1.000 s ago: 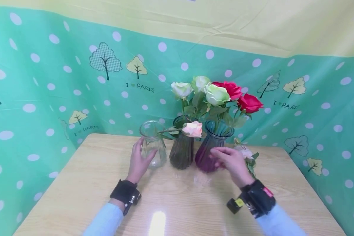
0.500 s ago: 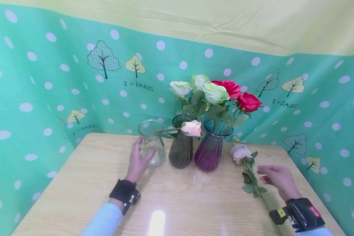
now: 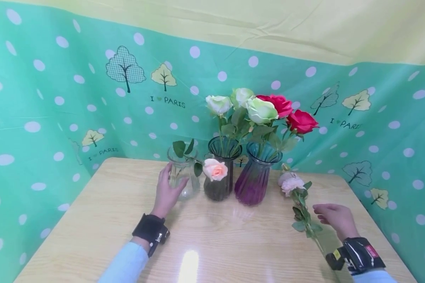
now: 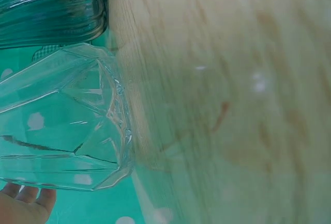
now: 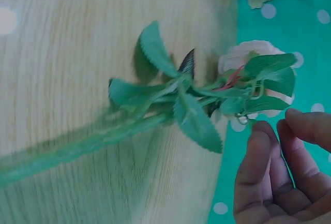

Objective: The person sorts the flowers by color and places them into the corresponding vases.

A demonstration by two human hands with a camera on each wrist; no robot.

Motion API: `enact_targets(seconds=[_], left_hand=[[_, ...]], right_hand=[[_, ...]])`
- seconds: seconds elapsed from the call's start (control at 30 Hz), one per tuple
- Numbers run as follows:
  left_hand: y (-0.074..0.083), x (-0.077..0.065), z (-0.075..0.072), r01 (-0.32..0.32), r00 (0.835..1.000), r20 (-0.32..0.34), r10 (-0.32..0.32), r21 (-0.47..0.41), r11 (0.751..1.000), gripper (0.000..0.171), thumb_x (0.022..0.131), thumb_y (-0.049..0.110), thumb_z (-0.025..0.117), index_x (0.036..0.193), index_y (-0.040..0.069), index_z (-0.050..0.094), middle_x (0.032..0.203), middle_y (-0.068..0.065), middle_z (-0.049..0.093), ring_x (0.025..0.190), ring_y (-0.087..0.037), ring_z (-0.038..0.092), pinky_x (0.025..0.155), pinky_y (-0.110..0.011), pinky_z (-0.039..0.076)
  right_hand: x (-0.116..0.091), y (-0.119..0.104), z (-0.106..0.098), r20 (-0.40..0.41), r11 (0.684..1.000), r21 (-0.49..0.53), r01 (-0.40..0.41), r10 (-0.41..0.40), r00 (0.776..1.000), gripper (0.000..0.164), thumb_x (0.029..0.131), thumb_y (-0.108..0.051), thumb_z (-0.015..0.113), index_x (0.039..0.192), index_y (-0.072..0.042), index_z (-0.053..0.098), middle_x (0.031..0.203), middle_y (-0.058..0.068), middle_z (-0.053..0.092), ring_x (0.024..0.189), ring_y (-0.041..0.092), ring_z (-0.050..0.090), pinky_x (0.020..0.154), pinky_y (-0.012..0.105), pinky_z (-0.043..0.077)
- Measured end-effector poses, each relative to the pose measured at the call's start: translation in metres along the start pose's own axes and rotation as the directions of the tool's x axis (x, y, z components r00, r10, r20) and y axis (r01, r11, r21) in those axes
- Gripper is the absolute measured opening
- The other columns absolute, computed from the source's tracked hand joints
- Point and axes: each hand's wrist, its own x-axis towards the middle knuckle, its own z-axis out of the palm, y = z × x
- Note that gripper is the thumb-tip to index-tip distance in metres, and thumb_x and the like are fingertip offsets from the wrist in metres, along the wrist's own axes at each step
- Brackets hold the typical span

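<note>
My left hand holds a clear glass vase, fingers along its left side and thumb across its front. In the left wrist view, those fingertips rest by the ribbed vase wall near the lower left. One pink rose leans out over that vase's rim to the right, its head overlapping the dark vase. My right hand holds nothing; its fingers are loosely bent beside a pale pink flower lying on the table. In the right wrist view, the fingertips are close to that flower's leaves.
A dark grey glass vase with white-green roses stands right of the clear one. Beside it is a blue-purple vase with red roses. A patterned green cloth hangs behind the wooden table.
My right hand has moved from in front of the purple vase to the right, beside the lying flower. The pink rose has turned and dropped lower at the clear vase's rim. My left hand stays put.
</note>
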Motion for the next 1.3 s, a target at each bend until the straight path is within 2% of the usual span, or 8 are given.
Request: enact_targets(seconds=[0.13,0.23,0.4,0.63,0.77,0.93,1.3], left_hand=[[0.002,-0.001,0.000,0.008,1.000,-0.003,-0.008,0.001,1.000,0.082,0.085,0.041,0.066,0.149,0.017,0.020,0.152,-0.013,0.025,0.132,-0.036,0.034,0.105,-0.057,0.035],[0.002,-0.001,0.000,0.011,1.000,0.000,-0.011,0.001,1.000,0.082,0.085,0.042,0.066,0.149,0.017,0.020,0.152,-0.013,0.025,0.131,-0.036,0.035,0.104,-0.058,0.036],[0.002,-0.002,-0.001,0.013,1.000,0.012,-0.013,-0.002,1.000,0.085,0.084,0.044,0.066,0.149,0.016,0.018,0.152,-0.013,0.024,0.132,-0.036,0.034,0.104,-0.059,0.036],[0.004,-0.001,0.000,0.006,1.000,-0.005,-0.006,0.004,1.000,0.082,0.085,0.041,0.065,0.149,0.016,0.020,0.151,-0.014,0.025,0.132,-0.037,0.034,0.105,-0.058,0.035],[0.004,-0.001,0.000,0.009,1.000,-0.002,-0.009,0.004,1.000,0.082,0.085,0.041,0.066,0.149,0.017,0.020,0.151,-0.014,0.025,0.132,-0.037,0.034,0.106,-0.058,0.035],[0.003,0.000,0.000,0.015,1.000,0.002,-0.015,-0.001,1.000,0.083,0.085,0.041,0.066,0.149,0.017,0.020,0.152,-0.013,0.024,0.133,-0.037,0.033,0.106,-0.058,0.034],[0.001,-0.001,0.000,0.014,1.000,0.007,-0.014,0.003,1.000,0.086,0.084,0.047,0.065,0.149,0.018,0.018,0.152,-0.013,0.024,0.133,-0.037,0.033,0.105,-0.059,0.035]], right_hand=[[-0.014,-0.019,0.004,0.061,0.994,-0.097,0.056,-0.050,0.997,0.048,0.093,-0.025,0.053,0.120,0.015,0.052,0.114,0.032,0.060,0.085,0.026,0.066,0.074,0.038,0.057],[-0.016,-0.026,0.010,0.074,0.989,-0.139,0.053,-0.043,0.996,0.046,0.094,-0.022,0.049,0.120,0.016,0.052,0.109,0.031,0.062,0.080,0.020,0.065,0.072,0.037,0.057],[-0.010,-0.026,0.018,0.081,0.991,-0.127,0.052,-0.042,0.996,0.043,0.095,-0.017,0.045,0.116,0.021,0.052,0.099,0.031,0.064,0.074,0.018,0.065,0.067,0.034,0.057],[-0.006,-0.029,0.023,0.115,0.986,-0.152,0.063,-0.046,0.992,0.041,0.096,-0.011,0.040,0.118,0.023,0.048,0.104,0.035,0.059,0.077,0.020,0.064,0.067,0.033,0.057],[-0.005,-0.027,0.024,0.126,0.983,-0.164,0.084,-0.063,0.990,0.039,0.096,-0.012,0.043,0.115,0.020,0.052,0.101,0.031,0.062,0.076,0.018,0.063,0.066,0.030,0.057],[-0.003,-0.024,0.029,0.126,0.973,-0.199,0.117,-0.093,0.988,0.038,0.093,-0.018,0.051,0.107,0.016,0.060,0.088,0.019,0.068,0.072,0.014,0.061,0.063,0.028,0.054],[-0.008,-0.037,0.038,0.142,0.921,-0.351,0.168,-0.126,0.982,0.030,0.085,-0.017,0.062,0.093,0.011,0.067,0.075,0.010,0.066,0.066,0.016,0.057,0.055,0.027,0.045]])
